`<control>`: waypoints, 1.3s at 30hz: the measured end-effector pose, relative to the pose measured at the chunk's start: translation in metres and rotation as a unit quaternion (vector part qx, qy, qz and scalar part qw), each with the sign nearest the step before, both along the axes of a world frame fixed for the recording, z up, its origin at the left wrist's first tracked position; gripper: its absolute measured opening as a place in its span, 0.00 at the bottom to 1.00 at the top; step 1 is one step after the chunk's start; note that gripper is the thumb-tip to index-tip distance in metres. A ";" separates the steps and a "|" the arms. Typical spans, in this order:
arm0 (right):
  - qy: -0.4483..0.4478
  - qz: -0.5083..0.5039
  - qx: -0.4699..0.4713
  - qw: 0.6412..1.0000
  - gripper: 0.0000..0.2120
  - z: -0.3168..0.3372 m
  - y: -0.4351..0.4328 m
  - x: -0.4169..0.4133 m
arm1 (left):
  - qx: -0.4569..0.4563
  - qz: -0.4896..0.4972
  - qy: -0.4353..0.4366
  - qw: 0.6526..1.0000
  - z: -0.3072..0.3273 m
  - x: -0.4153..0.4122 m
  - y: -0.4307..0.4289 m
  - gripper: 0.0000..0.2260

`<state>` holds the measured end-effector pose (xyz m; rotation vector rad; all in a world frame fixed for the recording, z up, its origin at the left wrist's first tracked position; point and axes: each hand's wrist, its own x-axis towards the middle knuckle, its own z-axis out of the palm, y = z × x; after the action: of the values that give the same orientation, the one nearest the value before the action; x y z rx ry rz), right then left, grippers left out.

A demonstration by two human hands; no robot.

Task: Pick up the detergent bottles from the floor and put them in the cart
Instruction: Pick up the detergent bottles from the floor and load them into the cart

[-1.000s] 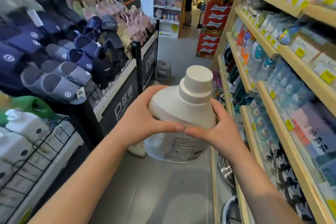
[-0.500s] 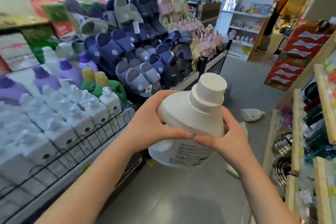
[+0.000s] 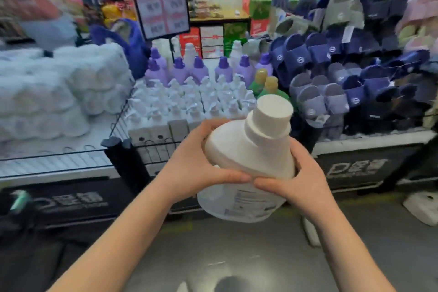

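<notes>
- Paper rolls (image 3: 47,92): white packs, piling up at the left; blurred.
- Sign (image 3: 162,14): black-framed, red and white, standing on a thin pole and tilting slightly; print too blurred to read.
- Purple bottles (image 3: 201,71): standing in rows just below the sign.
- Green bottles (image 3: 260,83): two, yellow-capped, standing between the purple bottles and the slippers.
- Slippers (image 3: 331,66): navy, grey and pale pairs, hanging in tiers at the right.
- Boxes (image 3: 212,38): red, white and green, stacking up behind the purple bottles.
- Panels (image 3: 355,168): black with white lettering, running along the display base.
- Floor (image 3: 237,256): grey, stretching below the panels.
</notes>
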<state>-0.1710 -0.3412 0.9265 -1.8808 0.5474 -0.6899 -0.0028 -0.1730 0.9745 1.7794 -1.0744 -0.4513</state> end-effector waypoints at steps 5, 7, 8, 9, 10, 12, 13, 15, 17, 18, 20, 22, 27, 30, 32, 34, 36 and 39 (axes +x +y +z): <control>-0.007 0.125 0.016 0.992 0.41 0.006 0.044 0.056 | 0.001 0.123 -0.012 0.992 0.005 0.012 0.077 0.38; -0.014 0.167 0.017 0.986 0.42 0.011 0.065 0.077 | -0.002 0.166 -0.014 0.986 0.007 0.017 0.108 0.40; -0.016 0.186 0.012 0.982 0.43 0.013 0.077 0.087 | -0.005 0.187 -0.015 0.982 0.008 0.019 0.123 0.40; -0.017 0.203 0.006 0.979 0.43 0.016 0.088 0.096 | -0.007 0.205 -0.014 0.979 0.009 0.021 0.138 0.40; -0.019 0.220 0.002 0.975 0.42 0.020 0.100 0.105 | -0.010 0.221 -0.014 0.975 0.011 0.022 0.153 0.40; -0.015 0.257 0.003 0.966 0.40 0.026 0.125 0.123 | -0.018 0.254 -0.014 0.967 0.012 0.024 0.183 0.39; -0.014 0.276 0.006 0.961 0.39 0.027 0.137 0.132 | -0.021 0.270 -0.013 0.962 0.012 0.025 0.197 0.39; -0.013 0.306 0.013 0.952 0.41 0.026 0.164 0.149 | -0.019 0.303 -0.007 0.953 0.011 0.029 0.229 0.39; -0.009 0.330 0.019 0.944 0.44 0.026 0.198 0.167 | -0.018 0.332 -0.003 0.943 0.011 0.034 0.263 0.39; -0.010 0.341 0.022 0.940 0.44 0.025 0.213 0.177 | -0.021 0.344 -0.001 0.939 0.012 0.039 0.279 0.39; -0.004 0.363 0.027 0.932 0.43 0.026 0.245 0.196 | -0.020 0.364 0.003 0.931 0.013 0.049 0.311 0.38; 0.002 0.378 0.029 0.925 0.43 0.027 0.280 0.216 | -0.020 0.381 0.006 0.924 0.012 0.061 0.347 0.37; 0.004 0.404 0.015 0.915 0.40 0.035 0.367 0.265 | -0.023 0.402 0.001 0.915 0.018 0.094 0.435 0.36; -0.007 0.423 0.010 0.906 0.41 0.032 0.418 0.298 | -0.033 0.422 -0.011 0.906 0.018 0.116 0.486 0.37; -0.016 0.425 0.021 0.905 0.41 0.029 0.453 0.316 | -0.034 0.432 -0.015 0.901 0.018 0.129 0.517 0.38; -0.029 0.430 0.027 0.902 0.41 0.025 0.487 0.336 | -0.031 0.443 -0.025 0.896 0.018 0.142 0.549 0.39; -0.037 0.445 0.026 0.894 0.41 0.024 0.518 0.355 | -0.024 0.460 -0.028 0.887 0.019 0.154 0.580 0.38; -0.038 0.479 0.029 0.876 0.40 0.021 0.560 0.384 | -0.015 0.485 -0.034 0.873 0.017 0.170 0.621 0.38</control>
<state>0.2126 0.2190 0.9480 -1.7681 -0.4285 -0.0715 0.1674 0.4476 0.9911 2.0517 -0.1207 0.2543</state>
